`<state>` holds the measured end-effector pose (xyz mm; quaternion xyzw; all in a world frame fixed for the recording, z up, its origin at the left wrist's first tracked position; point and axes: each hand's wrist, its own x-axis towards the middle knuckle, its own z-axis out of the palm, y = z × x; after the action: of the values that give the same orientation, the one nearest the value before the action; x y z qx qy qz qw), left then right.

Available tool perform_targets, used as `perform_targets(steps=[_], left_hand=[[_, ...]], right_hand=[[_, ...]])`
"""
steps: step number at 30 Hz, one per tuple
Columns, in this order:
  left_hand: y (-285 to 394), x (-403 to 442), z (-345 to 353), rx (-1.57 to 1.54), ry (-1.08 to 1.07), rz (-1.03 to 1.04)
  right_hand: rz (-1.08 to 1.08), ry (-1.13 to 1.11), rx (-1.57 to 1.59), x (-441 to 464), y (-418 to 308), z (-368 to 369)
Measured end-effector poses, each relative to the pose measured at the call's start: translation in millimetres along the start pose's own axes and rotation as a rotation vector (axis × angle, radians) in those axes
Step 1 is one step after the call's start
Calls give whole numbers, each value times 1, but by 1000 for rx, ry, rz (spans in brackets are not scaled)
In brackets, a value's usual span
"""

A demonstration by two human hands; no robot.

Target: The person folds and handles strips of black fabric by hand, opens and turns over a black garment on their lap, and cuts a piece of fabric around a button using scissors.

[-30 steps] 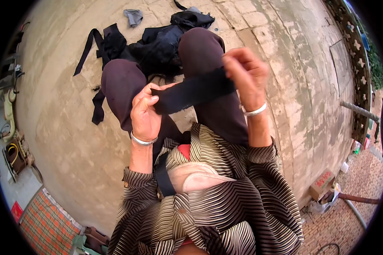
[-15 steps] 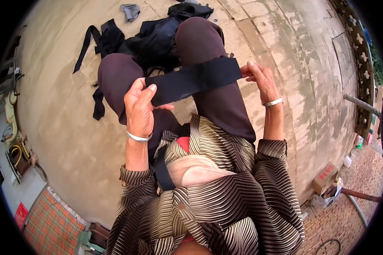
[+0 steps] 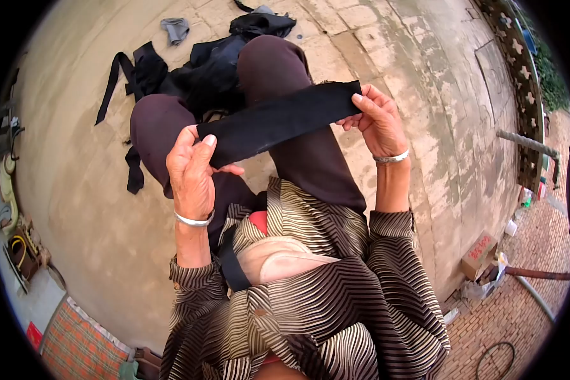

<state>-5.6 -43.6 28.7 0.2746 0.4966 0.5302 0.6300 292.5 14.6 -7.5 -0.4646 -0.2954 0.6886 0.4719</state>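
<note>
Evidently to spread it flat, the left hand (image 3: 193, 176) and the right hand (image 3: 384, 125) pinch opposite ends of the black cloth strip (image 3: 280, 124) between thumb and fingers. It spans across the raised knees (image 3: 272, 68), probably so that it sits in easy view.

The left forearm (image 3: 193, 246) and right forearm (image 3: 392, 191) reach away from the near side, hands well apart! Here's the left hand (image 3: 192, 174), pinching tight, thumb on top, one fingertip poking out to the right. Across on the right, slightly farther off, the right hand (image 3: 381, 126) pinches too, its thumb slanting left over curled fingers. Both knees (image 3: 272, 66) are drawn up, the right one farther away.
</note>
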Motion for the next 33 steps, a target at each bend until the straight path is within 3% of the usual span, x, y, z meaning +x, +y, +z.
perform_targets(steps=[13,23,31,33], left_hand=[[-15,12,17,11,-99,-8],[1,-24,-16,61,63,19],[-33,-29,-40,282,88,-149],[-34,-27,-45,512,51,-98]], right_hand=[[-118,40,9,-3,-19,-17],[-80,-158,-42,12,-9,31],[-50,-148,-234,49,22,25],[-56,-149,-182,48,23,22]])
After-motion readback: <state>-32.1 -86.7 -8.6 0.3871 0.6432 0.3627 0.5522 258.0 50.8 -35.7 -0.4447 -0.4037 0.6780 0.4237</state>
